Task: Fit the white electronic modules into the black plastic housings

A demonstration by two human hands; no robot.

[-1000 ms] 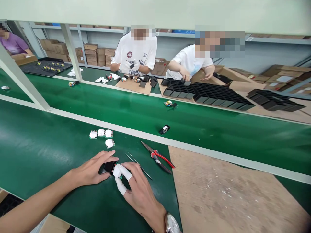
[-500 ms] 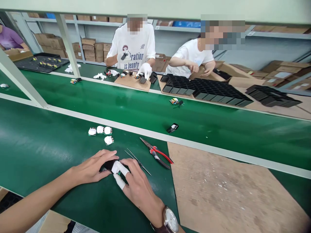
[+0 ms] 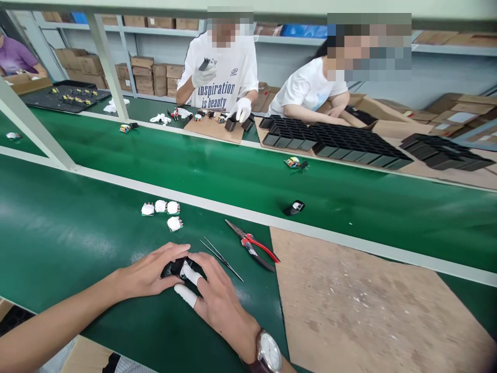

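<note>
Both my hands rest on the green table around a small black part [image 3: 176, 268]. My left hand [image 3: 149, 272] grips it from the left with thumb and fingers closed on it. My right hand [image 3: 215, 295], with white finger cots on two fingers and a watch on the wrist, presses on it from the right. Most of the part is hidden under my fingers. Thin metal tweezers [image 3: 221, 259] lie just right of my hands, and red-handled pliers [image 3: 252, 251] beyond them.
Several small white-capped pieces [image 3: 163, 212] lie ahead of my hands. A brown cardboard sheet [image 3: 368, 311] covers the table at right. On the conveyor belt sit a black part [image 3: 294, 208] and a colourful one [image 3: 294, 162]. Two people work opposite beside black trays [image 3: 337, 145].
My hands have closed more tightly over the black part. The loose parts on the belt have drifted right. The person opposite raised a gloved hand with a part.
</note>
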